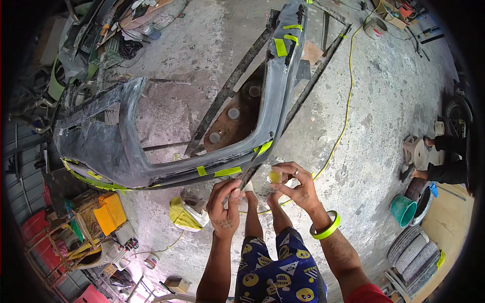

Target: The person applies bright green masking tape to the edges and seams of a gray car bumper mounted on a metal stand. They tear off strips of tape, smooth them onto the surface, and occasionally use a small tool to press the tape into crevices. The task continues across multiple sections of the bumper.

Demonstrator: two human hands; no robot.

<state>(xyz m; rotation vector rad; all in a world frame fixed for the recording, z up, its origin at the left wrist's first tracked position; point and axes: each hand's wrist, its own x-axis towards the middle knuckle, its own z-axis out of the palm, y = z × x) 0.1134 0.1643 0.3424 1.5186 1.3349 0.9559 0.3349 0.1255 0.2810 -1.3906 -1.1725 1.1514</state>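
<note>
My left hand [225, 208] is closed around a thin, dark, flat strip [247, 177] that points up toward the bumper. In my right hand [299, 188], the fingers pinch a small clear cup [275, 176] with something yellow in it. A yellow-green ring, like a roll of tape [326, 226], sits around my right forearm. Just beyond my hands lies a grey, sanded car bumper [207, 166]. Bits of yellow-green tape [228, 171] are stuck along its edge. Whether the strip touches the bumper I cannot tell.
Dark metal bars [227, 93] support the bumper, with several small cups on a brown board [230, 126] between them. A yellow hose [349, 96] runs across the floor. At right are a green bucket [402, 210], stacked tyres [414, 257] and another person's limbs [447, 144]. Clutter lines the left.
</note>
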